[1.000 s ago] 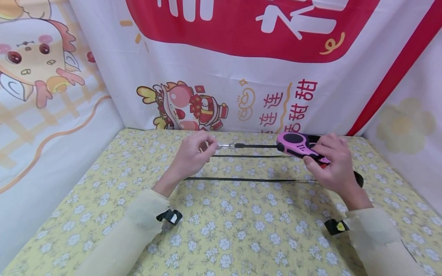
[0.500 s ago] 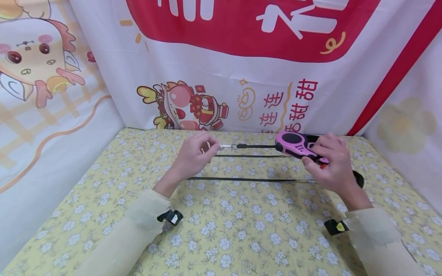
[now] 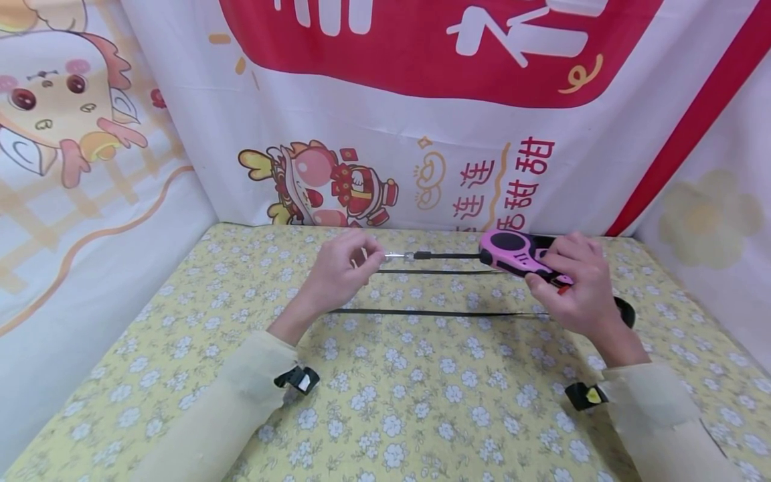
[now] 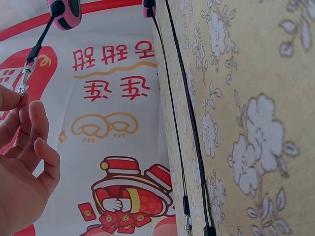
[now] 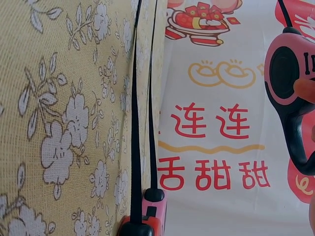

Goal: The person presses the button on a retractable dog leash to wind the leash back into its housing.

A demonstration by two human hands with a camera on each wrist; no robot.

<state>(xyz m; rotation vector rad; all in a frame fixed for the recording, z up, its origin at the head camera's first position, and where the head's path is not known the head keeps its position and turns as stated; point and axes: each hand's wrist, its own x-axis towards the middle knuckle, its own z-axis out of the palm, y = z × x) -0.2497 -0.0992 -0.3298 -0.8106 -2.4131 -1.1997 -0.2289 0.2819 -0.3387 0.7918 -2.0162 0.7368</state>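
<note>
My right hand [image 3: 578, 288] grips the handle of a pink and black retractable dog leash [image 3: 508, 248], raised over the far right of the table. A short black strap [image 3: 454, 256] runs left from its casing to a silver snap hook [image 3: 397, 256]. Thumb and fingertips of my left hand [image 3: 337, 271] pinch the hook's end; the left wrist view shows this snap hook [image 4: 27, 76] too. Below lie the straps of two other leashes, one farther back [image 3: 440, 272] and one nearer [image 3: 421, 312], both pulled out sideways.
In the right wrist view, a pink casing [image 5: 160, 209] and a red and black casing [image 5: 140, 227] rest on the table. A flowered cloth [image 3: 391, 402] covers the tabletop. Printed white curtains [image 3: 385, 120] stand close behind and at both sides.
Both hands stay nearly still. My left hand has shifted slightly right with the snap hook, and the pink leash has moved a touch left.
</note>
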